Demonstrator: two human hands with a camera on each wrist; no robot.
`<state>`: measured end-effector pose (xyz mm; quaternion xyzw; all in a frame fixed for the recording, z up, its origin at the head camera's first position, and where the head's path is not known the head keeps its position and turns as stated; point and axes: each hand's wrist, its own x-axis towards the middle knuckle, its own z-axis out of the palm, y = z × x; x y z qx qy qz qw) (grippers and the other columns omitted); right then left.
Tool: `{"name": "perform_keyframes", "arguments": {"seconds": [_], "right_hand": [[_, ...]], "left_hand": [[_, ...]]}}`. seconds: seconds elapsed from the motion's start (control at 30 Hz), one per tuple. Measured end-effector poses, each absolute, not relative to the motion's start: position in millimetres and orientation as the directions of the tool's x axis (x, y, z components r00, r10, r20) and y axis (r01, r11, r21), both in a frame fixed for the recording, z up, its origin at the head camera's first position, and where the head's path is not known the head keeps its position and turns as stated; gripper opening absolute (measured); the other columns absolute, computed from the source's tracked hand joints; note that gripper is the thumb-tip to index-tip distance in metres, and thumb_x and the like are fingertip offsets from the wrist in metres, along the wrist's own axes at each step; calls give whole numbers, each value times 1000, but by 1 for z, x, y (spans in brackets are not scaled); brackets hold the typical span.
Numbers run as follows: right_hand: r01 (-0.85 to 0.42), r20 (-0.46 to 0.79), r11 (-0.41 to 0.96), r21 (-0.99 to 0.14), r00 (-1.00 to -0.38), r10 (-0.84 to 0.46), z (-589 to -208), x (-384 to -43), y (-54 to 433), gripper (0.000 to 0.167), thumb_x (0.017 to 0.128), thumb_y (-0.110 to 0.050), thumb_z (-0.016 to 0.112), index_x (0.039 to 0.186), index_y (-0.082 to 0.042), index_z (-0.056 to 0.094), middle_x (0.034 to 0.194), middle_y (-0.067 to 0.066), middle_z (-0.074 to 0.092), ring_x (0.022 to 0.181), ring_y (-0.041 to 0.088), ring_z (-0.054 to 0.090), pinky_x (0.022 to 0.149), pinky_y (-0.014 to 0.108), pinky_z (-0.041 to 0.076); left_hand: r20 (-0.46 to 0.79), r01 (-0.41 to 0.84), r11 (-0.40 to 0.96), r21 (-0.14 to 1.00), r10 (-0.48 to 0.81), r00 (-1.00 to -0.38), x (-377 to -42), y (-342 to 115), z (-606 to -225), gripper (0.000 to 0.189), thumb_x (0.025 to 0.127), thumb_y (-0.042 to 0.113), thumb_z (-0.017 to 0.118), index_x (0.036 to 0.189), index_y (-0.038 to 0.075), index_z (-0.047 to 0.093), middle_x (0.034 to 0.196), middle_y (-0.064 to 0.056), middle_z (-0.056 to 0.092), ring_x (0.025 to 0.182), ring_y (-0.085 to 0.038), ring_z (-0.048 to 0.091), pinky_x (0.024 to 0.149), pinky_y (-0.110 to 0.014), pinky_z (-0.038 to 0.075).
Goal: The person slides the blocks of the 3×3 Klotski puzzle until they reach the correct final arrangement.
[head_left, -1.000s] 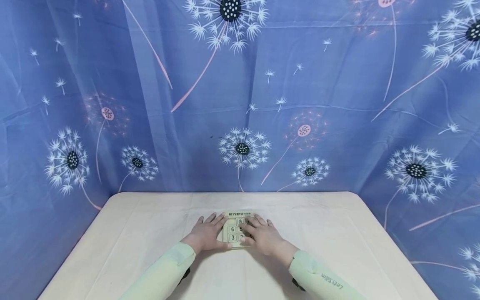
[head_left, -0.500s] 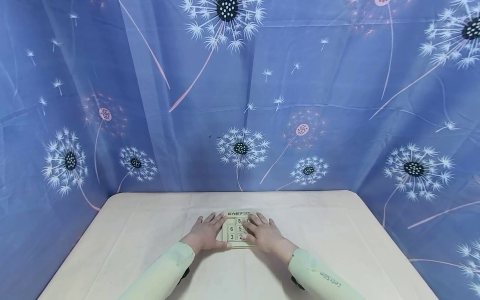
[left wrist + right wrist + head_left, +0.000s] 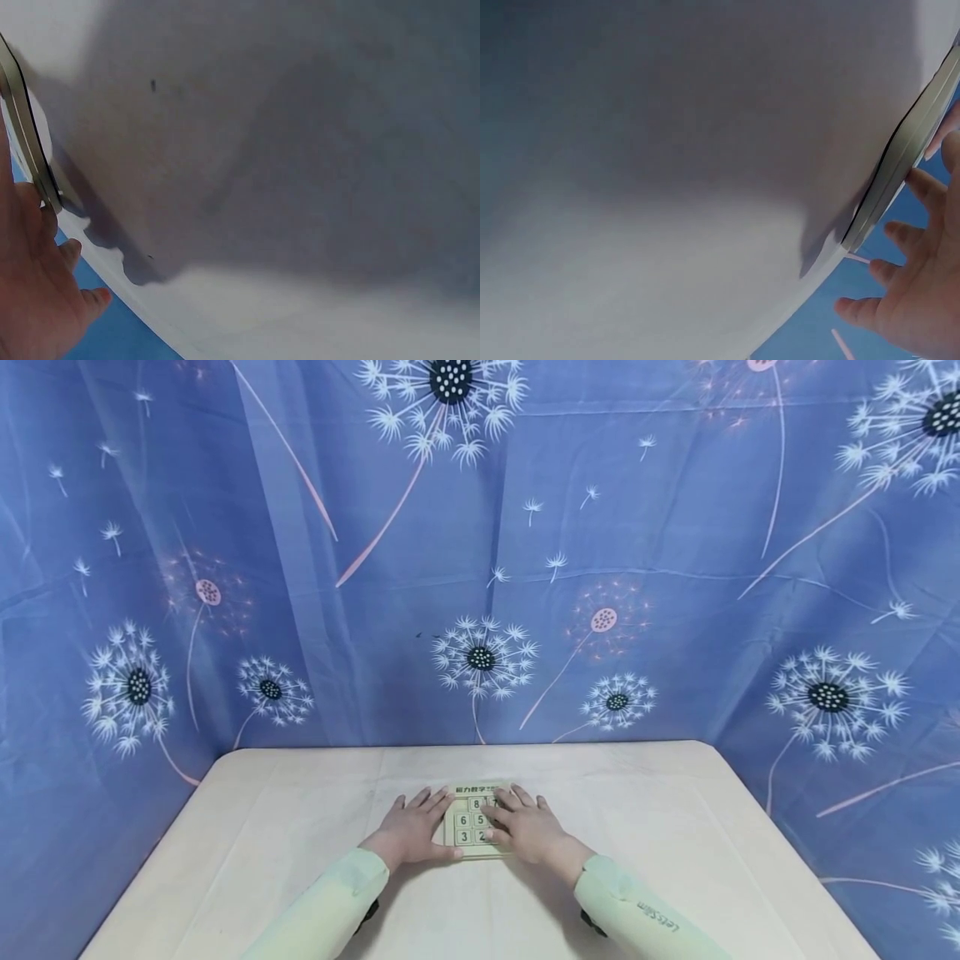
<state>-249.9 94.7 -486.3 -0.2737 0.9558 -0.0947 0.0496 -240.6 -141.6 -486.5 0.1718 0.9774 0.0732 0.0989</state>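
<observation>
A pale green number slide puzzle (image 3: 450, 835) lies flat on the table, with square tiles marked 8, 7, 6, 5, 3 and 2 showing. The 8 tile (image 3: 476, 804) sits in the top row beside a gap at the upper left. My left hand (image 3: 411, 831) rests along the puzzle's left edge, fingers spread, thumb at its near left corner. My right hand (image 3: 534, 831) reaches over the right side, its straight fingers touching the tiles and covering the right column. Both wrist views show the puzzle's side (image 3: 34, 142) edge-on, beside spread fingers.
The puzzle is on a cream-covered table (image 3: 300, 810) with rounded far corners. A blue curtain with dandelion prints (image 3: 390, 677) hangs behind it and at both sides. Light green sleeves (image 3: 322, 902) cover both forearms.
The 8 tile has slid slightly left toward the gap, and the 7 tile has come into view beside it. The left hand has kept its place; the right fingers shifted slightly.
</observation>
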Motion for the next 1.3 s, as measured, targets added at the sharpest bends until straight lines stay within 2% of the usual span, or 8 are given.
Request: {"name": "perform_keyframes", "arguments": {"seconds": [0.83,1.3], "right_hand": [[-510,-65,834,-211,-844,-533,-486,-252,90,52,104,-50,51,150,-26,54,165,11,40,155,43,31,119,73,31],[-517,-58,830,-211,-841,-538,-486,-252,87,51,104,-49,52,149,-25,55,164,11,41,155,43,31,119,72,31]], "left_hand": [[-174,313,931,191,345,-922,-238,-141,-482,98,86,70,67,161,16,34,170,-2,31,158,-31,30,127,-62,27],[-176,317,931,181,348,-921,-239,-140,-480,99,85,70,68,161,16,35,170,-1,33,158,-30,30,127,-61,28]]}}
